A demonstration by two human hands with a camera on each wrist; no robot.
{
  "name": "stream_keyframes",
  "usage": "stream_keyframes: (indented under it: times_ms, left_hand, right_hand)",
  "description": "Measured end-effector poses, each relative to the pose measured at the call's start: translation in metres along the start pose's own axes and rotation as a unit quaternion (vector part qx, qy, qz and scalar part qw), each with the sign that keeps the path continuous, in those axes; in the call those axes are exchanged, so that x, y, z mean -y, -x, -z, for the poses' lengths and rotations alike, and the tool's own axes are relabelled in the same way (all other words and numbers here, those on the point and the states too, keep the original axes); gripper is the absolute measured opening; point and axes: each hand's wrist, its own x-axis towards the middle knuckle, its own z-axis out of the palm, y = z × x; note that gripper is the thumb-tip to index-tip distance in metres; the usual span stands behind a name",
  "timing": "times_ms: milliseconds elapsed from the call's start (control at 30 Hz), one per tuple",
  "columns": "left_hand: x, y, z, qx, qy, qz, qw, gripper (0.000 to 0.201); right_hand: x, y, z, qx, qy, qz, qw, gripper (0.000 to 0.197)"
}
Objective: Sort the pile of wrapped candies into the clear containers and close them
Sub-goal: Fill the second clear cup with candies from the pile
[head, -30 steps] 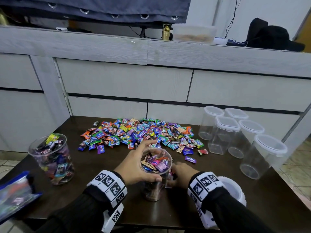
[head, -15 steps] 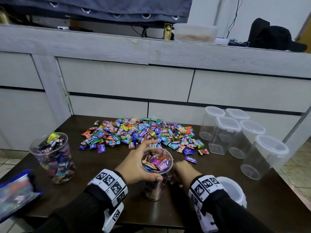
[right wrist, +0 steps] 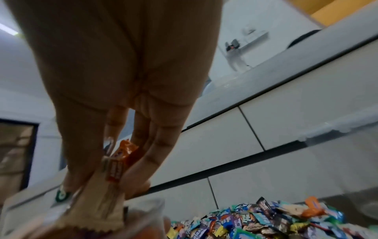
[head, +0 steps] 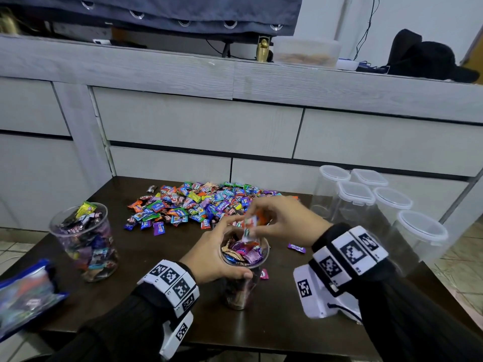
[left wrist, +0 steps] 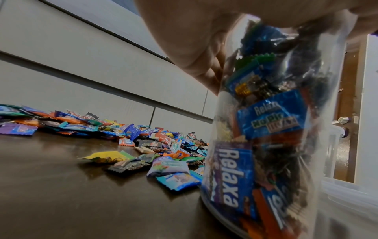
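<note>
Now left hand (head: 209, 259) clasps one jar (head: 241, 288); right hand (head: 285, 222) pinches two candies (head: 252, 224).

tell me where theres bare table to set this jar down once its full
Bare wood lies between the left jar and the jar in the left hand, in front of the candy pile. The near table edge is also free. The right side is crowded: lidded empty containers and a loose purple candy. The right hand holds candies above the jar.
</note>
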Motion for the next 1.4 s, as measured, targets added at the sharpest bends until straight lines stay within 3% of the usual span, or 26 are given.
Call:
stream_keyframes:
  times_ms: [100,200,333,533,667,800,900,1000,1133,1200,1267,1333,1400]
  left_hand:
    - [-0.001,0.001,0.0,-0.01,-0.007,-0.007,1.0,0.092]
    - [-0.001,0.001,0.0,-0.009,-0.014,-0.012,1.0,0.091]
    - [0.001,0.0,0.001,-0.008,-0.019,-0.01,1.0,0.091]
    - [0.0,0.0,0.001,0.003,-0.025,-0.011,1.0,0.095]
    - [-0.008,0.0,0.008,0.017,-0.071,-0.012,0.997,0.088]
    - [-0.02,0.0,0.021,0.019,-0.157,-0.022,0.987,0.088]
    - [-0.026,0.005,0.042,0.034,-0.234,-0.02,0.972,0.087]
    - [-0.03,0.014,0.064,0.059,-0.302,0.014,0.951,0.079]
    - [-0.029,0.03,0.09,0.061,-0.417,0.081,0.903,0.088]
    - [-0.029,0.039,0.102,0.053,-0.466,0.126,0.874,0.085]
    - [-0.029,0.047,0.113,0.043,-0.476,0.164,0.863,0.08]
    - [-0.03,0.054,0.121,0.037,-0.496,0.18,0.849,0.08]
    - [-0.03,0.061,0.125,0.029,-0.55,0.173,0.817,0.082]
  right_hand:
    - [0.009,-0.005,-0.014,0.056,0.071,0.016,0.996,0.028]
    - [0.012,-0.005,-0.018,0.058,0.085,0.002,0.995,0.036]
    - [0.016,-0.004,-0.017,0.029,0.101,0.019,0.994,0.023]
    - [0.015,-0.005,-0.03,0.084,0.132,0.023,0.987,0.02]
    - [0.009,-0.002,-0.032,0.038,0.104,0.032,0.993,0.018]
    - [0.001,0.006,-0.034,-0.083,0.043,0.051,0.994,0.013]
    - [-0.016,0.01,-0.038,-0.124,0.034,0.002,0.992,0.011]
    - [-0.042,0.015,-0.05,-0.03,0.076,-0.089,0.993,0.018]
    - [-0.072,0.025,-0.077,0.108,0.119,-0.186,0.969,0.035]
    - [-0.081,0.029,-0.087,0.137,0.12,-0.217,0.959,0.041]
    - [-0.087,0.031,-0.095,0.152,0.11,-0.244,0.952,0.047]
    - [-0.091,0.031,-0.101,0.164,0.108,-0.261,0.945,0.054]
    - [-0.093,0.03,-0.104,0.171,0.114,-0.269,0.941,0.056]
